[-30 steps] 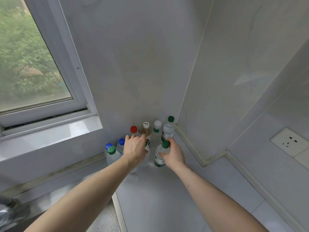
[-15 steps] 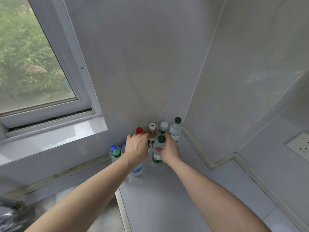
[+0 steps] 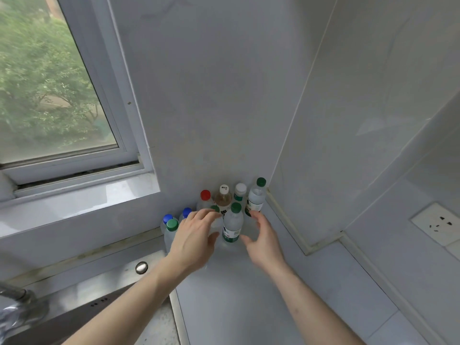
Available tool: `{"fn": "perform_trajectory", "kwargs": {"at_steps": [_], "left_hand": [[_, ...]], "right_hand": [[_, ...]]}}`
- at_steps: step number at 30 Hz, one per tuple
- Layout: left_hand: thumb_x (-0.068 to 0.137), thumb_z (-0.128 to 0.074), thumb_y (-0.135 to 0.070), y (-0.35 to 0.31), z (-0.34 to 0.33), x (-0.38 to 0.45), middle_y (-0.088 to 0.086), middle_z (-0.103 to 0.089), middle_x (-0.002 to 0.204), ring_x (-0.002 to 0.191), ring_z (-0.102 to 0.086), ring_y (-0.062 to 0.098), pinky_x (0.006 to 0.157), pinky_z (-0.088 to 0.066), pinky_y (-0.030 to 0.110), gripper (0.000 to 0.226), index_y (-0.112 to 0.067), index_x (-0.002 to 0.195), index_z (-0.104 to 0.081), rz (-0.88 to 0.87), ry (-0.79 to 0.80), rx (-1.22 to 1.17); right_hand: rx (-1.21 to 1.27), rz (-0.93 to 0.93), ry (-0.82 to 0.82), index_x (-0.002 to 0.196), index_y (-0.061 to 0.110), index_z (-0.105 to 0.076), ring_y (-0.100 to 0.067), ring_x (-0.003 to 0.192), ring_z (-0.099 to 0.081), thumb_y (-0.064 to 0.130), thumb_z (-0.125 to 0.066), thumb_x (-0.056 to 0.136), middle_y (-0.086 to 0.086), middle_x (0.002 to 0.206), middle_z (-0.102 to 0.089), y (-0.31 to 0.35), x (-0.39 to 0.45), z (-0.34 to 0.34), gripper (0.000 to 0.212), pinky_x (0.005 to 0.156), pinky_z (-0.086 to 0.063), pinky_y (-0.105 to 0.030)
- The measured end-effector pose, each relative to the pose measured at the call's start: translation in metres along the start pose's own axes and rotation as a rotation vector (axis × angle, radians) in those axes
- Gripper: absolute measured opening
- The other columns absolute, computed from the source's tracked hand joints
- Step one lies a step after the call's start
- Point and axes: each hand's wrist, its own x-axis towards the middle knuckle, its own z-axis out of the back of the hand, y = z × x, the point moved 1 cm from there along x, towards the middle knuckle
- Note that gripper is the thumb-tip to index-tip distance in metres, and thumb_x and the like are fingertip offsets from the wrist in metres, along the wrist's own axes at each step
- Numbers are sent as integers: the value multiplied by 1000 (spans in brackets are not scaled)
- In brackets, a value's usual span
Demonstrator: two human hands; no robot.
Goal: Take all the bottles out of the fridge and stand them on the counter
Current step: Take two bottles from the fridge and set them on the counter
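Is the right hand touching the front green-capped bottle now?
Apart. The head view shows bare counter between the open right hand and the front green-capped bottle.

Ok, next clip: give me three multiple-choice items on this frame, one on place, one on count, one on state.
1. Where do the plastic bottles stand? A in a steel sink; B in the corner of the grey counter; C on a windowsill.
2. How many blue caps show? A one; B two; C four.
3. The front clear green-capped bottle is: A lying down; B lifted; C upright, ungripped.

Answers: 1 B, they cluster on the counter against the wall. 2 B, both sit at the cluster's left edge. 3 C, it stands between the open left hand and the open right hand.
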Motion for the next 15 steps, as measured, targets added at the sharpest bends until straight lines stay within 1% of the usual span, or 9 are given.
{"fn": "perform_trajectory", "kwargs": {"at_steps": [2,3,7,11,15], "left_hand": [[99,-65,-32,-4,9,-29,-13,-53,146,133,-50,16,107,-44,33,43,-32,140,-57,-15,23,-60],[99,-65,-35,-5,12,-44,-16,-53,145,132,-50,13,107,-44,30,40,-35,139,-57,-21,41,-79],[99,-62,-42,-21,15,-100,-24,-52,142,128,-51,6,104,-45,27,36,-40,135,-58,-30,121,-167],[98,-63,-44,-41,8,-133,-29,-51,141,130,-50,1,103,-40,20,34,-43,132,-58,-67,159,-222],[100,-61,-45,-71,-2,-142,-31,-48,143,129,-49,0,102,-38,17,33,-45,133,-56,-162,264,-241]], "right_hand": [[54,-15,19,147,33,-46,-12,141,-46,12,-76,89,12,152,-49,-3,-28,11,69,118,-40,-38],[72,-28,29,145,35,-47,-11,140,-47,12,-75,90,14,151,-49,-4,-45,17,67,117,-41,-39],[91,-79,43,139,42,-51,-2,134,-48,14,-72,91,20,140,-52,-14,-120,40,60,114,-44,-33],[80,-119,15,140,42,-49,7,133,-45,16,-70,95,25,143,-48,-23,-178,65,56,115,-42,-27],[57,-163,-47,139,47,-48,11,134,-42,19,-69,97,31,143,-46,-28,-223,91,55,116,-40,-24]]}}
